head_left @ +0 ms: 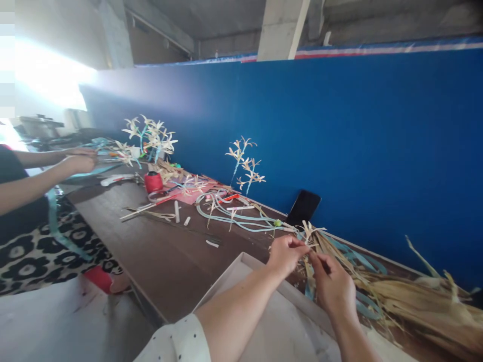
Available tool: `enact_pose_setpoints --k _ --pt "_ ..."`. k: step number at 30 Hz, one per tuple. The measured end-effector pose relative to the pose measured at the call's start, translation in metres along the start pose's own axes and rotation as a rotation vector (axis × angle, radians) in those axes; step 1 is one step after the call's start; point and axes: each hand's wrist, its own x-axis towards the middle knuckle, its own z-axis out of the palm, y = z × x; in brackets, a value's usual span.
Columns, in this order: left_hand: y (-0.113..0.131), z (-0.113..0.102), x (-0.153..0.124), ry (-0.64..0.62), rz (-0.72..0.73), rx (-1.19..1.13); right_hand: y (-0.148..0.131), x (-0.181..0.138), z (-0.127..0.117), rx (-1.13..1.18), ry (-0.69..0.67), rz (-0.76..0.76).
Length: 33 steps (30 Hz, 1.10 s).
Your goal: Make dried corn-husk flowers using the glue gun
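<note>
My left hand (287,252) and my right hand (332,284) are close together over the brown table (166,256). Both pinch thin dried straw strips (315,241) that fan out into a small flower shape at the fingertips. The strips run back into a heap of dried husks and pale blue ribbon (407,296) at the right. A shallow white tray (264,311) lies under my forearms.
Finished straw flowers (245,161) stand against the blue wall, and more (151,136) farther left. A red spool (153,182), coiled blue ribbon (226,211), cut pieces and a dark phone (304,206) lie on the table. Another person's hands (81,160) work at the far left.
</note>
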Motion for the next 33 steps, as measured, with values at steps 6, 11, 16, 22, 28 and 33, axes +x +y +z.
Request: enact_pose_setpoints --k 6,11,16,22,28,33 --pt "-0.002 0.001 0.002 0.039 0.013 -0.033 0.006 0.002 0.002 -0.003 0.009 0.064" --pt "0.002 -0.004 0.004 0.098 0.041 -0.009 0.011 0.002 0.002 0.039 0.078 0.024" --pt "0.004 -0.009 0.005 0.093 0.066 0.013 0.020 0.003 0.000 0.067 0.249 0.116" --pt "-0.002 -0.009 0.009 0.102 0.069 -0.003 0.029 0.007 0.001 0.459 0.479 0.373" --pt "-0.003 -0.008 0.008 0.047 0.077 -0.024 0.021 0.008 -0.001 0.776 0.547 0.432" --pt "0.001 -0.009 0.005 0.025 0.082 -0.009 0.019 0.007 0.000 0.790 0.535 0.364"
